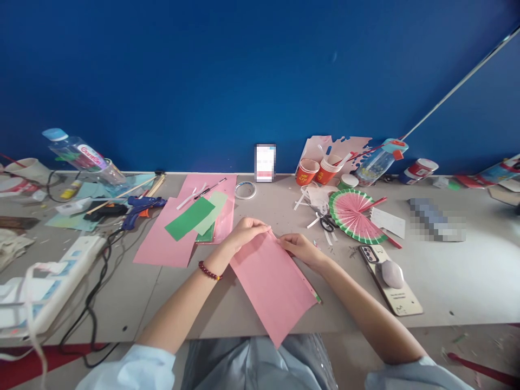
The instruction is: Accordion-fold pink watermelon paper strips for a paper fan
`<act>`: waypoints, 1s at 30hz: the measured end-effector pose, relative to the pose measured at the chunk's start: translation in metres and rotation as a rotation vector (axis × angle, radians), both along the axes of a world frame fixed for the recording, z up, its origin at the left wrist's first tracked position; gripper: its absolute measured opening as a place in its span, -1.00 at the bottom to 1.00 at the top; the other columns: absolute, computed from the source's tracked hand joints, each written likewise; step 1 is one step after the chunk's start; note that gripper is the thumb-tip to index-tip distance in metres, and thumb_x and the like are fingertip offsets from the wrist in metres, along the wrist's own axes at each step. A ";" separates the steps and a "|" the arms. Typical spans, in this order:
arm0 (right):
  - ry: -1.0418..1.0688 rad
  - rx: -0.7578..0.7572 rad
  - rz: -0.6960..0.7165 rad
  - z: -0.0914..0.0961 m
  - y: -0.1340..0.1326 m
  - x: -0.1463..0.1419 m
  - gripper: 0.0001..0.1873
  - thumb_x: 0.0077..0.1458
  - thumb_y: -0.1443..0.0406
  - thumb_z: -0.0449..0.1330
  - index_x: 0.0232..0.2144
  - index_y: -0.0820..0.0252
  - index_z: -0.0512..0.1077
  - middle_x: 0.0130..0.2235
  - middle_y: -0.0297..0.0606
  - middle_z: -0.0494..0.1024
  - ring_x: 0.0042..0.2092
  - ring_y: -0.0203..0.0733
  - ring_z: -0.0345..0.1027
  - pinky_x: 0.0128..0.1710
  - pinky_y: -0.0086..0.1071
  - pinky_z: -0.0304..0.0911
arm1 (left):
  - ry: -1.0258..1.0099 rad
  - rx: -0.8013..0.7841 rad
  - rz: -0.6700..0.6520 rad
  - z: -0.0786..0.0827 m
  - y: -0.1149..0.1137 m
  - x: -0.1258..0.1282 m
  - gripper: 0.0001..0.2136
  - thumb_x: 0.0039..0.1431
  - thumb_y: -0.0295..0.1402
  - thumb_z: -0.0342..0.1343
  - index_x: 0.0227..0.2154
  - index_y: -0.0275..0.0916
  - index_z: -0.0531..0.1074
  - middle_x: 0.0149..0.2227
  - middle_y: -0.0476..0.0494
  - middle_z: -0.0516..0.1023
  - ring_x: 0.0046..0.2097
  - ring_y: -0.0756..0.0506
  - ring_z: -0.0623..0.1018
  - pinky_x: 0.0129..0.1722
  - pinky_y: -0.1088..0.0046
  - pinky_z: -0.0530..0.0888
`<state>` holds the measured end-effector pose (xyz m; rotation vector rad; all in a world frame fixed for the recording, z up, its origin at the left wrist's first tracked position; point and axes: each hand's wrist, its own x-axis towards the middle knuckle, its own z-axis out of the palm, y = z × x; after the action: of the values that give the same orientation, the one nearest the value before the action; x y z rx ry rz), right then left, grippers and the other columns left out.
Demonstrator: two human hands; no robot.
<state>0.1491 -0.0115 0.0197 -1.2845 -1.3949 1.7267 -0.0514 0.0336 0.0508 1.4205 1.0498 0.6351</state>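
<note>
A sheet of pink paper (270, 281) slants between my hands, its lower corner reaching past the table's front edge. A narrow strip with green and dark specks shows along its right edge. My left hand (249, 232) pinches the far corner of the sheet, fingers closed. On the right edge near that corner, my right hand (299, 249) grips the paper between thumb and fingers. Left of them, green paper pieces (190, 218) and a pen (210, 188) lie on more pink sheets (164, 238). A roll of tape (245, 190) rests beyond my hands.
To the right are a watermelon-patterned paper fan (353, 216), black-handled scissors (327, 222), red paper cups (307, 172) and a phone (392, 287). On the left lie a blue glue gun (140, 210), a power strip (60, 281), dark cables (91, 303) and a plastic bottle (87, 157).
</note>
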 end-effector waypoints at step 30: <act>-0.118 0.071 -0.084 0.000 -0.001 -0.004 -0.62 -0.06 0.02 0.25 -0.45 0.26 0.50 -0.50 -0.33 0.44 -0.49 -0.32 0.21 -0.51 -0.45 0.06 | 0.025 -0.016 -0.050 -0.003 0.005 -0.001 -0.72 0.05 -0.16 0.13 -0.34 -0.27 0.58 -0.21 -0.19 0.60 -0.09 -0.16 0.49 -0.09 0.37 0.33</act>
<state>0.1455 -0.0126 0.0195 -1.4047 -1.4331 1.5539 -0.0529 0.0385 0.0473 1.4400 1.0336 0.5733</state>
